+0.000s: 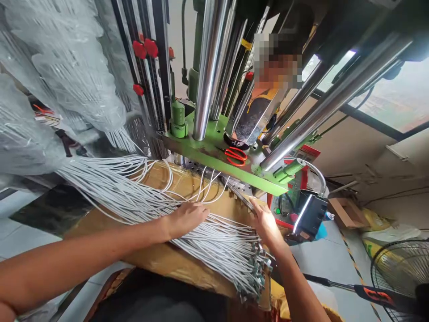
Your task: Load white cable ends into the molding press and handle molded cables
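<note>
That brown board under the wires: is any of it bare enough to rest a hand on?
Yes: the near strip of the brown board, below the left hand. Crowded: its middle under the white wires, and the far edge by the right hand under the green plate.

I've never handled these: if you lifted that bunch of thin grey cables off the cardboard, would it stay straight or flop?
Probably flop: the grey cables already curve and fan loosely over the cardboard. The strands would likely splay, since only the left hand presses them together. The connector ends look heavier and may dangle.
</note>
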### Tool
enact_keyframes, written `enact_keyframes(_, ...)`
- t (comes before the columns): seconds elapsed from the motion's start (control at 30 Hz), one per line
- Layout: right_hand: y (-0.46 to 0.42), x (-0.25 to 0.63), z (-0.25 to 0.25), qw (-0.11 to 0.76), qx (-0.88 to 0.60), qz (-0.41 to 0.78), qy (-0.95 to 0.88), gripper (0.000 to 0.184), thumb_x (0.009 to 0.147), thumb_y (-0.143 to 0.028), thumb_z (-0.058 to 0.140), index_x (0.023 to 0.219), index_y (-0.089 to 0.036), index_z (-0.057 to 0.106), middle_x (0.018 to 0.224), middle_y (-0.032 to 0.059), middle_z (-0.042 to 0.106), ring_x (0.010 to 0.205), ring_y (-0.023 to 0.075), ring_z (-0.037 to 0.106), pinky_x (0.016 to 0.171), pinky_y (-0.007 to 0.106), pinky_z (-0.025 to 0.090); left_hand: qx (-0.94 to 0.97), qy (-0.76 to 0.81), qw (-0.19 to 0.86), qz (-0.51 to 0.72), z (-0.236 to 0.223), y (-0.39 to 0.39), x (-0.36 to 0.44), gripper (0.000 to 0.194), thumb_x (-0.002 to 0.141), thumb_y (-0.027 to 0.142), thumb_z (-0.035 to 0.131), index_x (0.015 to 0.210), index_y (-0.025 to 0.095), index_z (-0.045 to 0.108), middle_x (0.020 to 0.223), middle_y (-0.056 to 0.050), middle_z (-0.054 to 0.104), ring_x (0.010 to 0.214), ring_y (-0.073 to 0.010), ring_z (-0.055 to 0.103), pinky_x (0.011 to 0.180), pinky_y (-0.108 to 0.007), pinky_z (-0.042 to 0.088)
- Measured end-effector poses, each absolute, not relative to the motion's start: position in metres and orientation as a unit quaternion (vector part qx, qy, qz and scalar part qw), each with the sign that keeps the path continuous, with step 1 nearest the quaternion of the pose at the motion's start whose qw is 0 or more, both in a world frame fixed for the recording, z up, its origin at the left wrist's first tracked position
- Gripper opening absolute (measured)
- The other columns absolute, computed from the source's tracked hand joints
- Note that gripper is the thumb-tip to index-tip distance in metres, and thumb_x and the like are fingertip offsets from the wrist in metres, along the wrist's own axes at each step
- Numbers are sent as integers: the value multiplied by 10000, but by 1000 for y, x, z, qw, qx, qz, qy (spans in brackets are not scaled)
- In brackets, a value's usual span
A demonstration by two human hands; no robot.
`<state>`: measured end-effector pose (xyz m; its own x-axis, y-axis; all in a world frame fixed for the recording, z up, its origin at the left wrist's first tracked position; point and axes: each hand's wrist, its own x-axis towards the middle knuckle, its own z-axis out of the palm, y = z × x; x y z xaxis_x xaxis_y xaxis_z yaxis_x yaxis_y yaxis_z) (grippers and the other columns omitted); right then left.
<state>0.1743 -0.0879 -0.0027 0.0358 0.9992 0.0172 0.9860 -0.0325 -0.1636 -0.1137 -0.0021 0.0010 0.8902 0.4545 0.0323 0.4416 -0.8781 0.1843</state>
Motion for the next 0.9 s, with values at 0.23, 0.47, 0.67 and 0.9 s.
enact_keyframes(0.23, -62, 140, 12, 50, -682, 36, -728, 449, 865, -72, 407, 1291, -108, 542, 1198, 160, 614, 1092, 261, 538, 917, 384, 418, 969, 240, 53, 19, -4, 6, -92, 266, 771, -9, 475, 951, 106, 633, 867, -152, 661, 858, -285, 632, 782, -386, 472)
enact_keyframes(0.47, -91, 102, 14, 39, -629, 35, -776, 413, 902, -193, 516, 1314, -186, 482, 953, 62, 668, 914, 206, 577, 874, 353, 408, 955, 241, 140, 100, 33, 23, -119, 197, 782, 46, 432, 851, 154, 582, 848, -57, 604, 776, -187, 576, 717, -283, 428)
enact_keyframes(0.67, -126, 110, 28, 10, -623, -81, -778, 210, 917, -109, 411, 919, -163, 614, 855, 71, 594, 878, 225, 514, 989, 479, 315, 912, 189, 362, -22, 55, -29, -148, 29, 762, 160, 543, 758, 187, 535, 684, -4, 577, 641, -178, 541, 596, -267, 364)
enact_keyframes(0.9, -151, 80, 18, 10, -558, -99, -824, 154, 875, -89, 448, 834, -185, 562, 826, 51, 581, 883, 229, 508, 1004, 503, 329, 736, 258, 625, 34, 27, -72, -121, 347, 911, 383, 410, 629, 180, 418, 605, 30, 466, 566, -116, 419, 524, -229, 307)
